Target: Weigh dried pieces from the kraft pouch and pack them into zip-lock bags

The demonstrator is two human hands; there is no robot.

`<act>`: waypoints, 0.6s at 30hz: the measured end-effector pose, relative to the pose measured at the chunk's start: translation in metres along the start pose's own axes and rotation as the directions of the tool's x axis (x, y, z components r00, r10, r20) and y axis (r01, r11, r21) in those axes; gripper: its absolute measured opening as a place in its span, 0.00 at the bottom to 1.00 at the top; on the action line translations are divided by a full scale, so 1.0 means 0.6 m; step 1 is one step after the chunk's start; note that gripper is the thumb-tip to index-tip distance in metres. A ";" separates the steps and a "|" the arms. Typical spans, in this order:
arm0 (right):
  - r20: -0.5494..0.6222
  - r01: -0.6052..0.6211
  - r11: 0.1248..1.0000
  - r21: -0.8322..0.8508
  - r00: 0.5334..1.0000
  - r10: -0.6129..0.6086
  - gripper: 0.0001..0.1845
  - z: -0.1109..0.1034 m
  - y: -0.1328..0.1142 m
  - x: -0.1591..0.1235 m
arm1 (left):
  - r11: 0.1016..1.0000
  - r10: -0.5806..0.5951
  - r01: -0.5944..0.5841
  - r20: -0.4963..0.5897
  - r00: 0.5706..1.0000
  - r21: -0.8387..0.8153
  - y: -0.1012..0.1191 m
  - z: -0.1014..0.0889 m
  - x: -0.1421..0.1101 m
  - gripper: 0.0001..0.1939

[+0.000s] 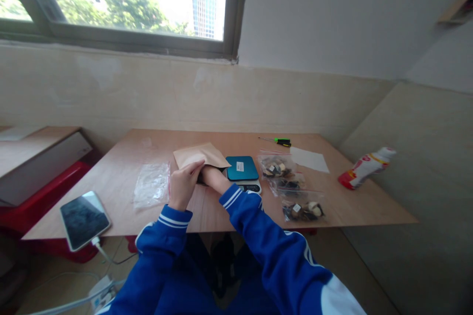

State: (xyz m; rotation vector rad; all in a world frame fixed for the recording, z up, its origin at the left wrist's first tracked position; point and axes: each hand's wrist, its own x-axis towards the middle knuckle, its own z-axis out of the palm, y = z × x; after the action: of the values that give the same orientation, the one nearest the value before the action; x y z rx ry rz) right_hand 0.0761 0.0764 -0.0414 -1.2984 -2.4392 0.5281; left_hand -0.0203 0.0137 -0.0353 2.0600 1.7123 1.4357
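A brown paper bag lies on its side on the table, its mouth toward me. My left hand pinches the upper edge of that mouth between thumb and fingers. Reaching into the opening is my right hand; its fingers are hidden inside the bag, so I cannot see what they hold. Just right of the bag sits a small kitchen scale with a teal top and a white label. To its right lie clear zip bags of dark and pale pieces, among them an upper bag and a lower bag.
Left of my hands are a clear plastic bag and a tablet with a cable, overhanging the table's front edge. Toward the back right lie screwdrivers and white paper. A red-and-white bottle stands near the right wall.
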 end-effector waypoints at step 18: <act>-0.031 0.040 0.987 0.157 0.999 -0.036 0.12 -0.043 0.011 -0.074 | 0.999 -0.048 0.049 0.042 0.998 -0.021 0.014 -0.008 0.016 0.10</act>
State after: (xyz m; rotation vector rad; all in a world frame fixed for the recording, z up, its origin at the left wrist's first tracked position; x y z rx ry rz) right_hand 0.1159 0.0472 -0.0268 -1.1845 -2.3421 0.6736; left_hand -0.0185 0.0162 -0.0219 2.0079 1.7111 1.3811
